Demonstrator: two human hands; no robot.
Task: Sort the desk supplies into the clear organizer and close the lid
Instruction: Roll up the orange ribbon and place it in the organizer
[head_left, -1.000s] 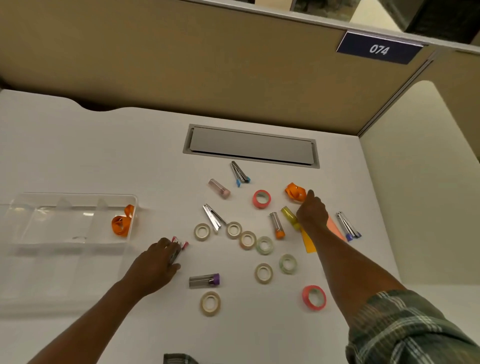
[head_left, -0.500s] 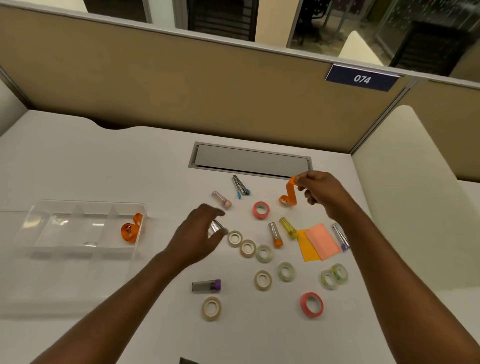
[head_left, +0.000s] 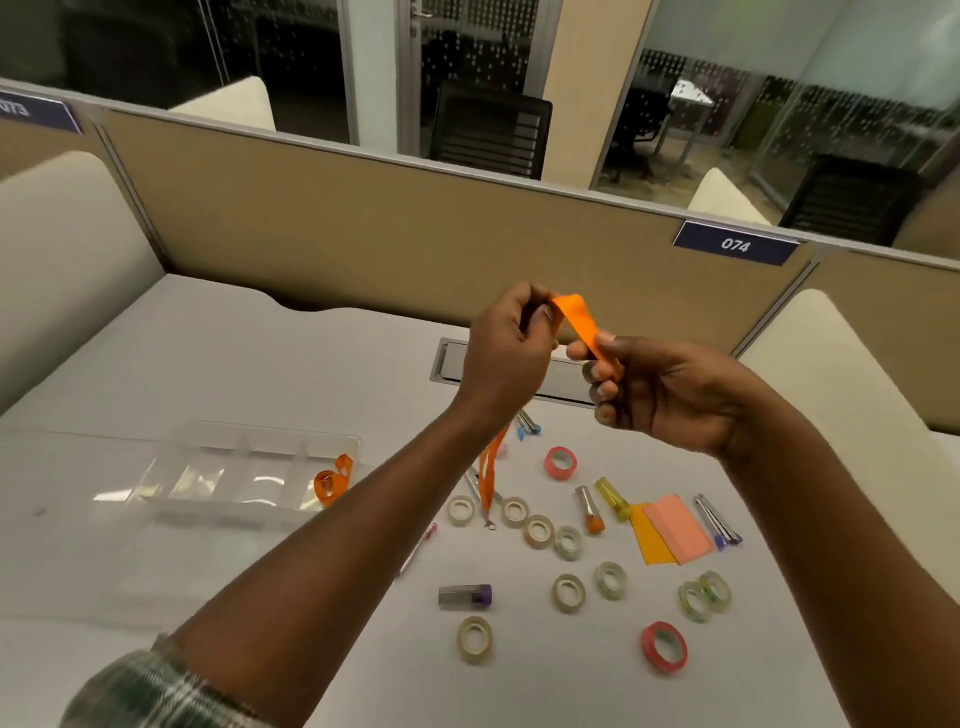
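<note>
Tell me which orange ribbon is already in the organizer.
The coiled ribbon in the organizer's right-end compartment; the other ribbon is held by left hand and right hand.

The clear organizer (head_left: 270, 442) lay near the desk's left edge, its dividers showing, with a coiled orange ribbon piece (head_left: 332, 480) in its rightmost compartment. A second orange ribbon (head_left: 576, 322) was held taut in the air above the desk's middle, pinched between the left hand (head_left: 506, 353) and the right hand (head_left: 660, 395). Its tail hung down to the surface. Pale tape rolls (head_left: 538, 531), two pink tape rolls (head_left: 560, 462), capped tubes (head_left: 589, 509) and sticky notes (head_left: 678, 527) lay scattered toward the right edge.
</note>
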